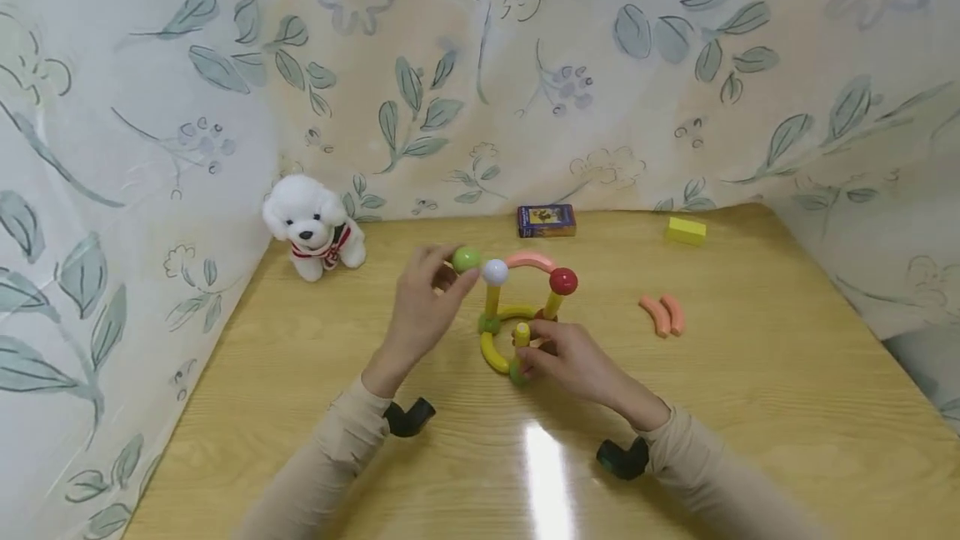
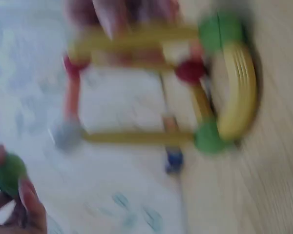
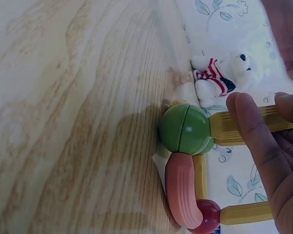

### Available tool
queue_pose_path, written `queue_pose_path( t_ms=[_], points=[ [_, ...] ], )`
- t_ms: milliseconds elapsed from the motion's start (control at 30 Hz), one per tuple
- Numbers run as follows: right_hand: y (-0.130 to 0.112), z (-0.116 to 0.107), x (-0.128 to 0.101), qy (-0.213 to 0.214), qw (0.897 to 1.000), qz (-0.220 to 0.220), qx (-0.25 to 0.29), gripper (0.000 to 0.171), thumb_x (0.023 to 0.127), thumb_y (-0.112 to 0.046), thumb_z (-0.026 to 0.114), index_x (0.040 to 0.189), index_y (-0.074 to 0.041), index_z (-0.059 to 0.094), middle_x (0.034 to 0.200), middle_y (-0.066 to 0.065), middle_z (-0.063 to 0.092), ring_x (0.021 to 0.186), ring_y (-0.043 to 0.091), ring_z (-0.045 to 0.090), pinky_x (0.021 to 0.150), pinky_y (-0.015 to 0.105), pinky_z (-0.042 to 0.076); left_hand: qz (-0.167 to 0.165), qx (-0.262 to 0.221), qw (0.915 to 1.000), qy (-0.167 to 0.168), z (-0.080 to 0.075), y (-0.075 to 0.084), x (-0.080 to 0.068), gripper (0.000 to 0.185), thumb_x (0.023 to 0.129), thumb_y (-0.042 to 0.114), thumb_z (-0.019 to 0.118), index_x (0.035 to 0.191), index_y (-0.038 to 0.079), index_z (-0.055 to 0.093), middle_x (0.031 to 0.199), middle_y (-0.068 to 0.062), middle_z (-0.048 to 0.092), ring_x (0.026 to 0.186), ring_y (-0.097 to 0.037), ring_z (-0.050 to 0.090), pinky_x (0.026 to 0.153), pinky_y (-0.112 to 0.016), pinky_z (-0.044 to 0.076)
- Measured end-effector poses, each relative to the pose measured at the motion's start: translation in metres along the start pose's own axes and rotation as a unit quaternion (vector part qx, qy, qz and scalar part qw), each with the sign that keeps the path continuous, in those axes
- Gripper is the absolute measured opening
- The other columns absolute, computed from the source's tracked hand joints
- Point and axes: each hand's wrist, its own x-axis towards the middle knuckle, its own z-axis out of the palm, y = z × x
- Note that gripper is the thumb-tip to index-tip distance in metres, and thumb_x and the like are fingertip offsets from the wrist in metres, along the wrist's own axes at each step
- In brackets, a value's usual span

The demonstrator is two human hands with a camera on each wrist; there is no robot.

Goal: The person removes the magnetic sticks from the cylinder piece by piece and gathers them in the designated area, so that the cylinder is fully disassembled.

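Observation:
My left hand (image 1: 423,298) pinches a green ball (image 1: 467,259) in the air, just left of the white ball (image 1: 495,272) on the toy frame. In the left wrist view the same green ball (image 2: 10,174) sits between thumb and fingertips. With my right hand (image 1: 573,357) I grip the upright yellow rod (image 1: 522,336) at the frame's near corner; its top end is bare. That rod rises from a green ball (image 3: 186,129) at the base. Yellow curved pieces (image 1: 491,354) and a pink curved piece (image 3: 180,187) link the base balls. A red ball (image 1: 563,281) caps another rod, joined on top by a pink arc (image 1: 531,258).
Two pink curved pieces (image 1: 655,317) lie to the right. At the back are a small blue box (image 1: 547,221), a yellow block (image 1: 686,231) and a white plush dog (image 1: 311,223). Black camera mounts (image 1: 624,458) show at the wrists. A floral cloth (image 1: 480,107) hangs behind the table.

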Motion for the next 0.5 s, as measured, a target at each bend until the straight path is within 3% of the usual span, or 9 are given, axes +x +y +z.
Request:
queue_pose_path(
  t_ms=[33,100,267,367,500],
  points=[
    [-0.001,-0.003,0.0,-0.003,1.0,-0.001,0.0,0.013,0.095,-0.008,0.061,0.103,0.003,0.062,0.09,0.016,0.07,0.076,0.019,0.072,0.066,0.029,0.06,-0.007,0.025,0.9994,0.024,-0.001,-0.01,0.005,0.036,0.091,0.014,0.069,0.123,-0.001,0.062,0.108,-0.016,0.057,0.081,-0.021,0.06,0.069,-0.023,0.05],
    [-0.004,-0.007,0.001,-0.004,1.0,-0.002,-0.006,0.011,0.095,-0.008,0.061,0.101,0.001,0.062,0.088,0.015,0.069,0.076,0.022,0.072,0.065,0.029,0.059,-0.046,0.058,0.9969,0.027,0.001,-0.034,0.016,0.038,0.09,0.013,0.069,0.124,-0.002,0.061,0.11,-0.017,0.054,0.086,-0.024,0.057,0.073,-0.026,0.048],
    [-0.005,-0.009,-0.002,-0.009,1.0,0.0,-0.026,0.006,0.095,-0.009,0.061,0.098,-0.004,0.061,0.084,0.01,0.069,0.073,0.018,0.072,0.064,0.022,0.057,-0.134,0.14,0.9774,-0.085,0.023,-0.091,0.037,0.039,0.092,0.013,0.063,0.127,-0.002,0.058,0.117,-0.018,0.055,0.097,-0.026,0.056,0.083,-0.035,0.05],
    [-0.003,-0.007,-0.004,-0.009,0.999,-0.009,-0.036,0.004,0.095,-0.01,0.062,0.096,-0.006,0.06,0.082,0.007,0.069,0.074,0.012,0.071,0.065,0.02,0.056,-0.154,0.152,0.9706,-0.106,0.036,-0.108,0.046,0.039,0.092,0.014,0.063,0.127,-0.002,0.058,0.12,-0.019,0.057,0.102,-0.029,0.057,0.089,-0.04,0.052],
    [-0.001,-0.005,-0.007,-0.001,0.999,-0.023,-0.044,0.004,0.094,-0.011,0.063,0.095,-0.009,0.059,0.082,0.006,0.07,0.075,0.008,0.07,0.066,0.02,0.055,-0.158,0.166,0.9673,-0.108,0.048,-0.115,0.059,0.038,0.092,0.013,0.063,0.126,-0.003,0.058,0.119,-0.019,0.058,0.108,-0.031,0.057,0.094,-0.042,0.051]
  ],
)
